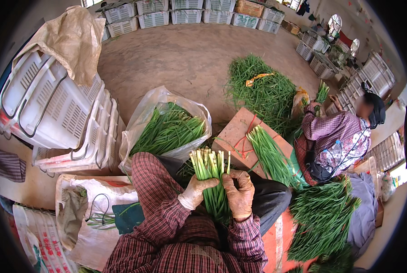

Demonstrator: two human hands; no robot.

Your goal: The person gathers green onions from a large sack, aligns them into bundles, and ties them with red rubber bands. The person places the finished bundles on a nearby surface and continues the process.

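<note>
My left hand (pixel 196 192), in a thin, stained glove, is wrapped around a bunch of green chives (pixel 211 194). Their pale cut ends point up and away from me, and the leaves hang down towards my lap. Close on the bunch's right side, my right hand (pixel 239 194), gloved too, pinches one chive stalk (pixel 228 163) between thumb and fingers. This stalk stands slightly apart from the others. Just beyond my right knee, a loose bundle of chives (pixel 270 153) lies across a reddish block (pixel 237 126) with red ties on it.
An open plastic bag (pixel 198 140) of chives stands ahead-left. White crates (pixel 57 102) are stacked at left. A large chive heap (pixel 261 88) covers floor ahead-right; another chive pile (pixel 321 218) lies at right. A co-worker (pixel 336 133) sits at right, holding a bunch.
</note>
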